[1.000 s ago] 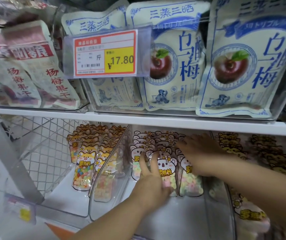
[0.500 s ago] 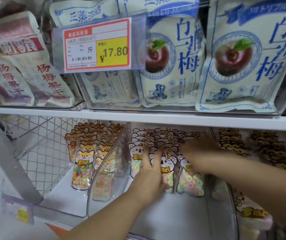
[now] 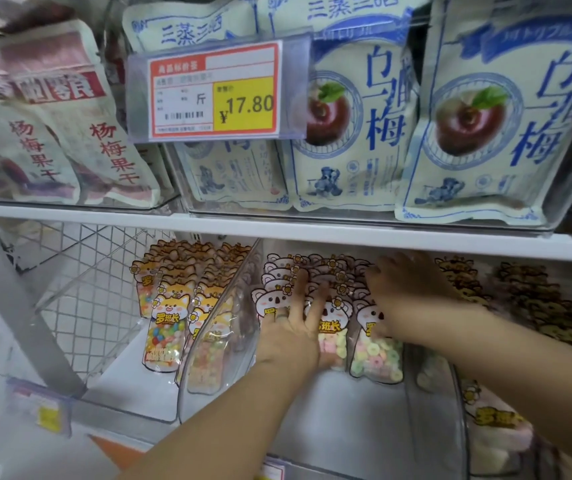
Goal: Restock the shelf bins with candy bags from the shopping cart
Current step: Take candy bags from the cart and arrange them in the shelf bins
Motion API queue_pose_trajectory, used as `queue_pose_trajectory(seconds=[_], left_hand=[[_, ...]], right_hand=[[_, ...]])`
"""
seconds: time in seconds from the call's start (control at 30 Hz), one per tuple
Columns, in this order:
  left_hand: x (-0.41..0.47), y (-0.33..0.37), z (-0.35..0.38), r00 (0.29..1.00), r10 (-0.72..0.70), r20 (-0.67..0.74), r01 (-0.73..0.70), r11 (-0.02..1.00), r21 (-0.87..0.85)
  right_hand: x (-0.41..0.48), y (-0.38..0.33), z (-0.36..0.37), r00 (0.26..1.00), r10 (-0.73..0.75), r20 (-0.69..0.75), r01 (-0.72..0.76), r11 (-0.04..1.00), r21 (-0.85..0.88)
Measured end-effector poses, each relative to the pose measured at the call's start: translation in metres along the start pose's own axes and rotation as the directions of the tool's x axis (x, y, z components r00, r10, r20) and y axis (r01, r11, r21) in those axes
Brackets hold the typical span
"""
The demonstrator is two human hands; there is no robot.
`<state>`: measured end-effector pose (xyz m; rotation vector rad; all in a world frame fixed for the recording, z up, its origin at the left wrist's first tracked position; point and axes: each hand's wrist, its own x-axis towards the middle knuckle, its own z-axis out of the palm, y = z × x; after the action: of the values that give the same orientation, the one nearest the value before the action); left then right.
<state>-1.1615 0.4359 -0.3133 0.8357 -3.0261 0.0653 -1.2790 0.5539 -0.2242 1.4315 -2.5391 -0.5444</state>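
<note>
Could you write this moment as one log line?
place: middle clear bin | left hand: fingers spread, pressing front koala candy bags | right hand: touching rows behind

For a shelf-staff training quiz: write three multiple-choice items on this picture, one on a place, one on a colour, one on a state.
1. The koala bags stand: A. on the floor; B. just right of the fox bags; C. in a cart.
2. The price tag field behind 17.80 is: A. yellow; B. green; C. purple.
3. The left hand has its fingers: A. balled in a fist; B. pinching a coin; C. straight, flat on the koala bags.
Key: 1 B, the fox bags are their left neighbours; 2 A, the figures sit on yellow; 3 C, the fingers lie spread over the bag fronts.
</note>
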Motion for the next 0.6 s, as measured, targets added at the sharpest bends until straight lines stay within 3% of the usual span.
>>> queue_pose_trajectory(seconds=[0.1,0.13,0.23,0.33,0.47,0.6], left_hand=[[-0.006,-0.001,-0.008,1.0,-0.018,0.015,0.02,0.992,-0.127],[-0.006,-0.002,-0.008,1.0,-0.021,0.012,0.022,0.985,-0.168],[-0.009,-0.005,-0.004,0.999,-0.032,-0.019,0.026,0.964,-0.266],[-0.017,-0.008,-0.001,0.999,-0.021,-0.029,0.01,0.939,-0.345],[-0.025,-0.008,-0.002,0.99,-0.134,-0.048,0.104,0.908,-0.406],[-0.028,-0.012,0.003,0.995,-0.087,-0.05,0.055,0.888,-0.456]], right_hand=[[-0.018,-0.005,-0.007,0.982,-0.048,-0.185,0.061,0.996,0.067],[-0.025,-0.01,-0.009,0.979,-0.079,-0.186,0.103,0.987,0.126],[-0.037,-0.029,0.001,0.963,-0.252,0.098,0.22,0.941,0.258],[-0.037,-0.042,0.022,0.875,-0.351,0.332,0.309,0.935,0.176],[-0.028,-0.042,0.029,0.878,-0.299,0.374,0.3,0.952,0.056],[-0.027,-0.044,0.026,0.863,-0.278,0.423,0.298,0.954,0.019]])
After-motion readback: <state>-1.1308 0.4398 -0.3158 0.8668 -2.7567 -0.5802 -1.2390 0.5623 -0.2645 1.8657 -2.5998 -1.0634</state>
